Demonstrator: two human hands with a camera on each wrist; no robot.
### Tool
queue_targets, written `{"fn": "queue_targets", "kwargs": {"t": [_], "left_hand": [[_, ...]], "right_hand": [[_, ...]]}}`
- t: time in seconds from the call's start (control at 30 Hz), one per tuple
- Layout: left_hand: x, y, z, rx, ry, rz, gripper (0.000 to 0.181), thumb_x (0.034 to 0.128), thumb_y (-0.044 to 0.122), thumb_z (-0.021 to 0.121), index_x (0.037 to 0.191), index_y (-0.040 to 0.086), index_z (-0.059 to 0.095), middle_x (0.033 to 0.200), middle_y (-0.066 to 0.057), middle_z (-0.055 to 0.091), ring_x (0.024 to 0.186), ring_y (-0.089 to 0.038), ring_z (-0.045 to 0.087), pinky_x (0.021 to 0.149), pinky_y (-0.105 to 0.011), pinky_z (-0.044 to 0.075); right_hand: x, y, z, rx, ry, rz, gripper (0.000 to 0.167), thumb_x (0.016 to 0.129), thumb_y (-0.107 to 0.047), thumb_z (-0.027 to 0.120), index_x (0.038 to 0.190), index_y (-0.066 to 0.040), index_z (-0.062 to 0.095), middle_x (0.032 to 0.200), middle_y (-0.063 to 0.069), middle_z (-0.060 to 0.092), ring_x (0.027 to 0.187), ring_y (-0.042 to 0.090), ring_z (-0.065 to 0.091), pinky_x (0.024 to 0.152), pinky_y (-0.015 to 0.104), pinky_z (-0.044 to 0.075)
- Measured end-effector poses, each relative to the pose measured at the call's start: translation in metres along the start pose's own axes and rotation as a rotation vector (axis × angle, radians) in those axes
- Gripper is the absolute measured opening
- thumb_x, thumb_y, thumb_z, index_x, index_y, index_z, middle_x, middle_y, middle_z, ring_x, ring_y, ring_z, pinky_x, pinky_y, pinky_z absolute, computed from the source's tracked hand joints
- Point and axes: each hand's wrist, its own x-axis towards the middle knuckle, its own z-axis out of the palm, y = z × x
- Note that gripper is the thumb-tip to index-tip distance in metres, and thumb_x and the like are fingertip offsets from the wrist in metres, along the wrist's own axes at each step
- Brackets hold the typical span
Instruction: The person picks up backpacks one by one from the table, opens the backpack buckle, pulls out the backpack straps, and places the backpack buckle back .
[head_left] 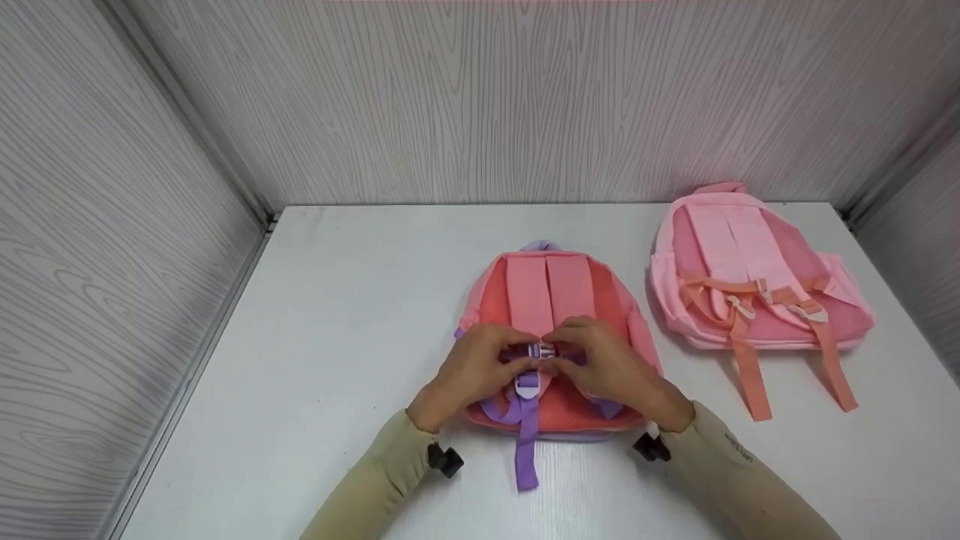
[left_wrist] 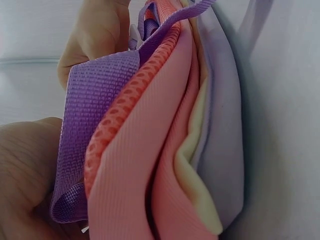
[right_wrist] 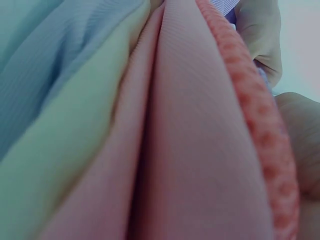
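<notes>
A coral-pink backpack (head_left: 529, 296) with purple webbing lies on the table, its shoulder straps facing up. Over its middle, the left hand (head_left: 474, 365) and right hand (head_left: 611, 365) meet at a pale side-release buckle (head_left: 541, 350). Thumb and fingers of the left hand pinch the buckle's left end; those of the right hand pinch its right end. Whether the buckle is fully clicked together cannot be made out. Below it hangs a purple strap (head_left: 527, 442) through a white adjuster (head_left: 527, 384). In the left wrist view, purple webbing (left_wrist: 95, 100) loops beside the bag's side.
To the right lies a second, light pink backpack (head_left: 739, 247) with orange straps (head_left: 750, 375) trailing toward the front. Both bags sit on a white table (head_left: 337, 315), enclosed by wood-grain panels (head_left: 450, 105) at the back and sides.
</notes>
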Motion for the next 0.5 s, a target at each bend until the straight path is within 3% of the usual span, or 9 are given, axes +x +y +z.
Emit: {"fn": "queue_targets", "kwargs": {"t": [0.5], "left_hand": [[-0.0012,0.0036,-0.0006,0.009,-0.007,0.011,0.026,0.0982,0.026,0.08,0.123,0.017,0.08,0.111,0.006,0.079,0.096,-0.006,0.071,0.091,-0.029,0.06]], "right_hand": [[-0.0025,0.0002,0.0021,0.037,0.062,-0.047,0.023,0.094,-0.007,0.082,0.117,-0.01,0.081,0.106,0.001,0.077,0.099,0.015,0.07,0.09,0.039,0.062]]}}
